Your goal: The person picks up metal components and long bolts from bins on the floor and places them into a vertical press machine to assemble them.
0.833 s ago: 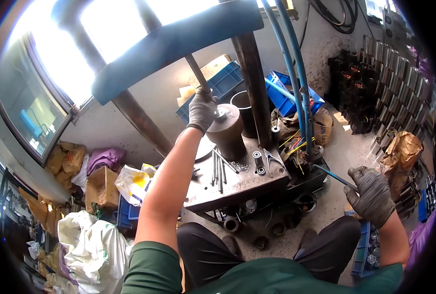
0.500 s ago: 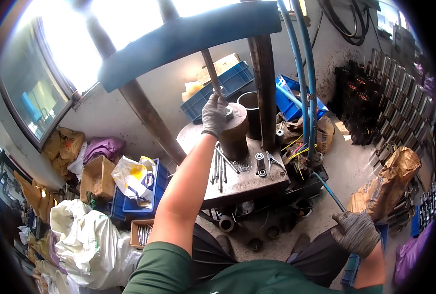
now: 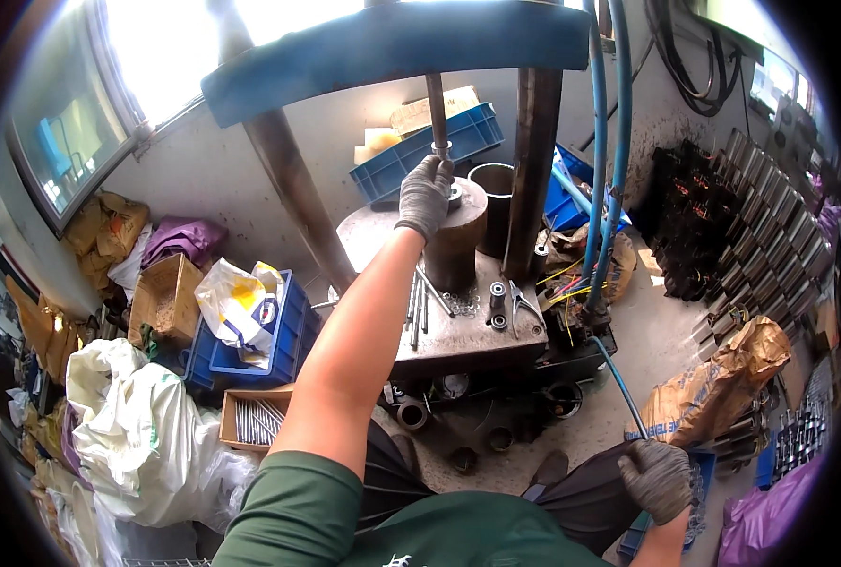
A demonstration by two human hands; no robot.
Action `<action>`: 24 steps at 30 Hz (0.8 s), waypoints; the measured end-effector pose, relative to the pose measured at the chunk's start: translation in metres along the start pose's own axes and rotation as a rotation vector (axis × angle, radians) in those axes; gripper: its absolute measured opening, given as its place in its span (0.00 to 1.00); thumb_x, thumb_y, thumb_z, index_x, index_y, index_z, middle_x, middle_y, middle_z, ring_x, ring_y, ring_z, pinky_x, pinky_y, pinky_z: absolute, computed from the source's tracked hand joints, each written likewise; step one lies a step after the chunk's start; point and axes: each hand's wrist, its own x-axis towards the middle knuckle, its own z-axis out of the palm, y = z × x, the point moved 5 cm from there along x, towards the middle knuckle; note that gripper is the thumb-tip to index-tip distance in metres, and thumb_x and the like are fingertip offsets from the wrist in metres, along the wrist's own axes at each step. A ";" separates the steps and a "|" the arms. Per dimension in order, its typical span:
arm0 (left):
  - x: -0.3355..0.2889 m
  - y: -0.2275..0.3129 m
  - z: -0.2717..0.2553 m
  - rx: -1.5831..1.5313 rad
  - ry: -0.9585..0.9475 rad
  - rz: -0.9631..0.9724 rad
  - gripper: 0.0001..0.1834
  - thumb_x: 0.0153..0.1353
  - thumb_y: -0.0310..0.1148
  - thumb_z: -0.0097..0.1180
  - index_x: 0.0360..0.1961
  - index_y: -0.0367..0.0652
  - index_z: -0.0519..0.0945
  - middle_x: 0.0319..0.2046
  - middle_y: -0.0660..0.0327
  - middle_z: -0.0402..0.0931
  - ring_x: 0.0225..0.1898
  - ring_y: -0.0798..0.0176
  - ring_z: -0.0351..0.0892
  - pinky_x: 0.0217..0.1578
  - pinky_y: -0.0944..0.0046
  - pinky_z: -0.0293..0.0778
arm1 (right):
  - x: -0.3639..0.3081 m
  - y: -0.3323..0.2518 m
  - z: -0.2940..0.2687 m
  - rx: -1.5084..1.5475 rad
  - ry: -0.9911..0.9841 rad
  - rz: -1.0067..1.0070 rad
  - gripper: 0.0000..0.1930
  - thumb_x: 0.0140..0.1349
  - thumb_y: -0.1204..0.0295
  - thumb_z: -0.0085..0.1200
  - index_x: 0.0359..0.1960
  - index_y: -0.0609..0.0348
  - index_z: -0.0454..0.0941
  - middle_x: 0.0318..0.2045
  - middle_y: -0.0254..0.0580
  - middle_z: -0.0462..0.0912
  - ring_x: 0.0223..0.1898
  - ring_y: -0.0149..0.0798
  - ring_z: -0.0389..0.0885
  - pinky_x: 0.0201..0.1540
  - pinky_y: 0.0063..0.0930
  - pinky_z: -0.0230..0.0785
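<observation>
My left hand [image 3: 425, 197], in a grey glove, is closed around a small metal sleeve [image 3: 441, 149] standing upright under the steel press rod [image 3: 437, 106]. The fingers hide its lower part. Beside them, a metal ring [image 3: 455, 196] rests on top of a thick steel cylinder block [image 3: 458, 241]. At the lower right, my gloved right hand [image 3: 657, 479] wraps round the end of a long blue lever [image 3: 619, 383]. On the press bed [image 3: 477, 345] lie several thin rods [image 3: 417, 307], small rings [image 3: 462, 303], a short cylindrical part [image 3: 498, 293] and pliers [image 3: 524, 299].
A blue crossbeam [image 3: 392, 47] spans thick steel columns [image 3: 298, 189]. Blue hoses [image 3: 598, 142] run down on the right. A box of rods [image 3: 256, 420], a blue crate [image 3: 288, 331] and a white sack [image 3: 137, 435] stand left; a brown paper sack [image 3: 718, 383] lies right.
My right hand has drawn the blue lever down toward me. My left hand stays on the sleeve beneath the rod. The whole view has shifted slightly.
</observation>
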 end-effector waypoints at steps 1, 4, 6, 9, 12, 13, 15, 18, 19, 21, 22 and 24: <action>-0.001 0.001 0.001 -0.007 0.002 -0.005 0.14 0.77 0.40 0.54 0.51 0.41 0.82 0.31 0.53 0.83 0.31 0.59 0.79 0.40 0.58 0.76 | 0.000 0.000 -0.001 0.017 0.001 0.009 0.12 0.57 0.63 0.63 0.32 0.59 0.84 0.27 0.51 0.84 0.32 0.57 0.85 0.39 0.50 0.77; -0.005 0.006 0.003 -0.009 -0.003 -0.016 0.15 0.77 0.40 0.55 0.54 0.41 0.82 0.30 0.56 0.82 0.30 0.62 0.78 0.38 0.60 0.77 | 0.000 -0.003 -0.003 -0.011 0.024 0.024 0.11 0.57 0.63 0.63 0.31 0.59 0.84 0.26 0.52 0.84 0.32 0.57 0.85 0.38 0.50 0.77; 0.000 -0.001 -0.001 -0.022 0.010 -0.009 0.16 0.77 0.40 0.55 0.54 0.41 0.82 0.29 0.57 0.82 0.30 0.63 0.78 0.37 0.60 0.76 | 0.002 -0.006 -0.006 0.003 0.021 0.011 0.11 0.57 0.64 0.63 0.31 0.59 0.84 0.26 0.52 0.84 0.32 0.57 0.85 0.38 0.49 0.77; -0.003 0.002 0.000 -0.054 0.005 -0.009 0.17 0.77 0.40 0.55 0.57 0.41 0.82 0.28 0.59 0.80 0.28 0.67 0.76 0.35 0.61 0.75 | 0.007 -0.003 -0.013 0.022 -0.007 0.020 0.11 0.56 0.65 0.64 0.34 0.60 0.85 0.27 0.52 0.85 0.32 0.56 0.85 0.38 0.48 0.78; -0.009 0.012 0.004 -0.190 -0.040 -0.079 0.15 0.78 0.39 0.54 0.56 0.41 0.82 0.26 0.68 0.76 0.27 0.73 0.70 0.31 0.68 0.71 | 0.014 -0.001 -0.021 0.078 -0.013 0.056 0.12 0.56 0.67 0.64 0.38 0.61 0.86 0.29 0.54 0.86 0.33 0.56 0.86 0.40 0.46 0.79; -0.009 0.014 0.005 -0.195 -0.041 -0.082 0.15 0.78 0.39 0.54 0.56 0.41 0.82 0.26 0.68 0.76 0.27 0.73 0.70 0.31 0.68 0.71 | 0.016 0.000 -0.024 0.127 0.007 0.077 0.13 0.56 0.68 0.63 0.40 0.62 0.87 0.30 0.54 0.86 0.34 0.56 0.87 0.41 0.44 0.79; -0.008 0.010 0.002 -0.196 -0.052 -0.100 0.15 0.78 0.38 0.54 0.56 0.41 0.83 0.26 0.70 0.75 0.27 0.74 0.69 0.30 0.68 0.70 | 0.019 -0.007 -0.030 0.151 0.048 0.037 0.14 0.56 0.70 0.62 0.43 0.62 0.87 0.32 0.56 0.87 0.36 0.56 0.87 0.43 0.43 0.80; -0.004 0.005 0.000 -0.167 -0.031 -0.067 0.14 0.77 0.38 0.55 0.54 0.41 0.83 0.26 0.68 0.76 0.27 0.73 0.70 0.31 0.67 0.70 | 0.019 -0.009 -0.033 0.138 0.073 -0.005 0.14 0.56 0.70 0.61 0.43 0.61 0.87 0.34 0.56 0.87 0.37 0.56 0.87 0.44 0.44 0.80; -0.003 0.004 -0.001 -0.129 -0.016 -0.043 0.14 0.77 0.37 0.56 0.54 0.41 0.83 0.26 0.68 0.76 0.27 0.73 0.70 0.31 0.67 0.70 | 0.017 -0.006 -0.026 0.113 -0.001 -0.044 0.14 0.56 0.69 0.60 0.43 0.61 0.87 0.35 0.56 0.87 0.38 0.56 0.87 0.45 0.44 0.80; -0.004 0.004 0.000 -0.151 -0.030 -0.054 0.13 0.76 0.37 0.56 0.53 0.41 0.83 0.26 0.67 0.77 0.27 0.73 0.71 0.32 0.66 0.71 | 0.015 -0.004 -0.020 0.088 -0.077 -0.074 0.15 0.57 0.69 0.60 0.44 0.61 0.87 0.35 0.56 0.87 0.39 0.57 0.87 0.46 0.44 0.80; -0.004 0.004 0.001 -0.158 -0.047 -0.070 0.13 0.76 0.37 0.56 0.52 0.41 0.83 0.27 0.67 0.77 0.27 0.73 0.71 0.32 0.67 0.71 | 0.015 -0.002 -0.018 0.084 -0.136 -0.047 0.14 0.57 0.68 0.59 0.44 0.61 0.87 0.36 0.56 0.87 0.39 0.56 0.87 0.47 0.44 0.80; -0.007 0.006 0.004 -0.249 -0.069 -0.102 0.11 0.76 0.35 0.57 0.51 0.40 0.83 0.27 0.68 0.77 0.27 0.73 0.71 0.31 0.67 0.72 | 0.015 0.001 -0.019 0.169 -0.124 0.031 0.14 0.58 0.69 0.61 0.43 0.62 0.86 0.36 0.56 0.87 0.40 0.57 0.88 0.47 0.45 0.80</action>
